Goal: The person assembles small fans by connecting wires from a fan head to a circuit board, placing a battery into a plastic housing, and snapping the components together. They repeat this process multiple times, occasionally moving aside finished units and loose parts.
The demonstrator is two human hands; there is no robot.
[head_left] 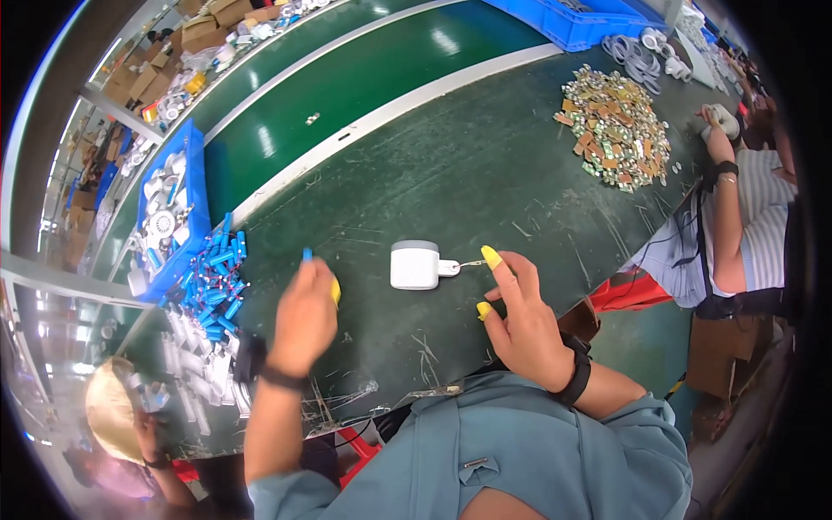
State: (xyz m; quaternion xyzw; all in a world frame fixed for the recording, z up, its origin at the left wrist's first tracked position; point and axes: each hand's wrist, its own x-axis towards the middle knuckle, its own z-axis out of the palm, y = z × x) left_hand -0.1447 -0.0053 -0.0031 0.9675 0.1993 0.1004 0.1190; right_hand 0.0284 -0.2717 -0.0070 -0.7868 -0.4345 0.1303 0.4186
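Note:
A small white housing [414, 267] with a grey end lies on the dark green tabletop in front of me. A white tab with a thin metal loop or wire [472, 263] sticks out to its right. My right hand [530, 334] is beside it, thumb and index apart in yellow finger covers. The index fingertip is at the wire's end. Left of the housing, my left hand [303, 316] is closed, with a yellow cover on one finger. The blue tip of a small cylinder [307, 254] pokes out of it; it resembles the blue battery cells [212, 277] piled further left.
A blue bin [198, 204] of white parts stands at left, with clear plastic strips [195, 368] below. Small circuit boards [615, 126] are heaped far right, near grey cable coils [631, 61] and another blue bin [581, 30]. A green conveyor [364, 74] runs behind. Co-workers sit on both sides.

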